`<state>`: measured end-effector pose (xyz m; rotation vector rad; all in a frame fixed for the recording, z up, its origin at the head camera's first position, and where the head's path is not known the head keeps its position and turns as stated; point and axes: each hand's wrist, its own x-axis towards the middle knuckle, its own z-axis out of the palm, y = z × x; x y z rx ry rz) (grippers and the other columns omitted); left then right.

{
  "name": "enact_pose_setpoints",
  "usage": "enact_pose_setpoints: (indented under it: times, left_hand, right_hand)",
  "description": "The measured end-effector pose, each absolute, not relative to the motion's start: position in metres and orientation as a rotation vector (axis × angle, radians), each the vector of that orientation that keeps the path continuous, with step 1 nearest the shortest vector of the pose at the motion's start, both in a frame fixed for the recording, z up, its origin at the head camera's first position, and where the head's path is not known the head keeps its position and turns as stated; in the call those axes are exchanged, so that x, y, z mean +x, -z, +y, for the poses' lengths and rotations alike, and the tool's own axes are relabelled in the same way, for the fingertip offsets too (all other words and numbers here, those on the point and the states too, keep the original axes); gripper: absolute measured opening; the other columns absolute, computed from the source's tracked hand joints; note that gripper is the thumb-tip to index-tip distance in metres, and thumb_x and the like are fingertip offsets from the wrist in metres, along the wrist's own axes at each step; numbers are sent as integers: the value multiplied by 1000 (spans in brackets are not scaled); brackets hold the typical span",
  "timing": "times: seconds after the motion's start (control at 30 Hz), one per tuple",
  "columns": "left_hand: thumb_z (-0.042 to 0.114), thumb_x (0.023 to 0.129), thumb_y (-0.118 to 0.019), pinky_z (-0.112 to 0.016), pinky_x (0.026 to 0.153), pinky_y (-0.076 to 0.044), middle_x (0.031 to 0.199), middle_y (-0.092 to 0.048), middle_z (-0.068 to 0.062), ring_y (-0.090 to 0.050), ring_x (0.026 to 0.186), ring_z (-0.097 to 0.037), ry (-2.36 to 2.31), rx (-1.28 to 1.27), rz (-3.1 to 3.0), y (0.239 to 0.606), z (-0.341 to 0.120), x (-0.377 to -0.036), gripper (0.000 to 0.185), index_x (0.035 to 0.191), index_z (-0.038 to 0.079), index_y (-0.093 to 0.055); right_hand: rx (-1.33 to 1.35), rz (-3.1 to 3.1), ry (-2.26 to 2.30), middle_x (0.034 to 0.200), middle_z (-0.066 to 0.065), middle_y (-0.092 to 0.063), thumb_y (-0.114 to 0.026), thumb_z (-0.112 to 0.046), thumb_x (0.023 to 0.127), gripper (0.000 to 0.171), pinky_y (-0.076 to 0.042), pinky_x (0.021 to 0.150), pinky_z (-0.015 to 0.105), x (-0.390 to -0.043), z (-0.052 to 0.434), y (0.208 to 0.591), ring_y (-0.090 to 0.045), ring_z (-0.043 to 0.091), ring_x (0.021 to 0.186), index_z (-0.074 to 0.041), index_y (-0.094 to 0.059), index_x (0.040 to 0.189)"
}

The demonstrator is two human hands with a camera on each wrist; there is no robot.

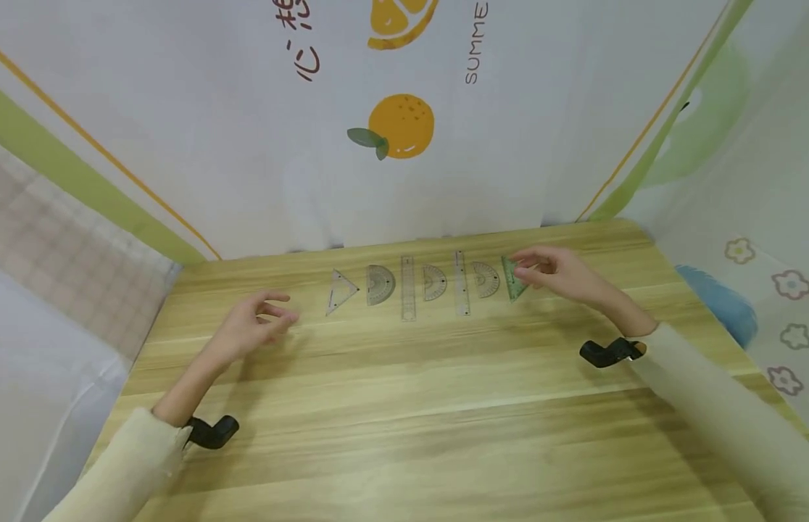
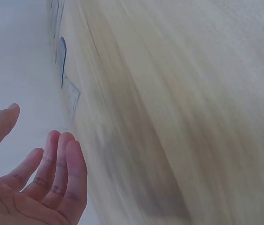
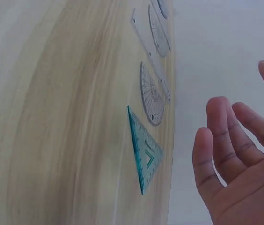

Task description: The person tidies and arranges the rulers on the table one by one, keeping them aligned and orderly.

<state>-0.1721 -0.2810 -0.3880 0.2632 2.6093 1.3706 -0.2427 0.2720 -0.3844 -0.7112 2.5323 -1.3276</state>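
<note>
Head view: your left hand (image 1: 251, 328) hovers over the tabletop (image 1: 404, 406) at left of centre, fingers loosely curled and grasping nothing, forearm running in from the lower left corner. Your right hand (image 1: 553, 272) sits right of centre, forearm entering from the lower right. Its fingertips are at the green set square (image 1: 514, 279), the rightmost piece in a row of clear rulers and protractors along the far edge of the tabletop. You cannot tell here whether the fingers touch it.

Left wrist view: your left hand (image 2: 33, 183) fills the lower left corner, palm exposed, fingers relaxed and released.

Right wrist view: your right hand (image 3: 242, 164) occupies the lower right, fingers extended and released. The green set square (image 3: 145, 152) lies flat on the tabletop at frame centre, apart from the fingers, just below a clear protractor (image 3: 151, 96).
</note>
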Motion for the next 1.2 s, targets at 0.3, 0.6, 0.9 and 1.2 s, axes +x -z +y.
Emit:
enact_pose_setpoints:
  times: [0.3, 0.6, 0.9, 1.2]
  left_hand:
    - [26, 99, -70, -40, 69, -59, 123, -60, -31, -71, 91, -36, -1403, 181, 2583, 393, -277, -171, 61, 143, -8, -44]
    - [24, 99, -70, -38, 65, -59, 120, -62, -31, -72, 87, -34, -1362, 172, 2605, 398, -273, -175, 58, 140, -10, -46]
    - [24, 100, -70, -37, 65, -59, 120, -62, -29, -71, 88, -33, -1358, 163, 2609, 400, -271, -181, 59, 141, -9, -45]
    - [16, 99, -71, -37, 63, -59, 116, -64, -29, -72, 84, -32, -1355, 192, 2620, 398, -265, -185, 56, 141, -11, -44]
  right_hand:
    - [-731, 2372, 1342, 121, 26, -64, -65, -22, 103, 48, -54, 85, 53, -254, 257, 385, -67, 42, 101, 3, -54, 141]
    - [-782, 2333, 1265, 116, 22, -66, -64, -26, 103, 48, -54, 83, 53, -264, 234, 388, -66, 40, 97, 3, -54, 141]
    - [-833, 2289, 1215, 118, 24, -65, -63, -26, 104, 45, -51, 84, 57, -280, 204, 379, -64, 42, 97, 0, -56, 140]
    - [-898, 2290, 1234, 113, 25, -66, -64, -25, 103, 43, -51, 81, 58, -295, 176, 380, -64, 44, 94, 0, -58, 138]
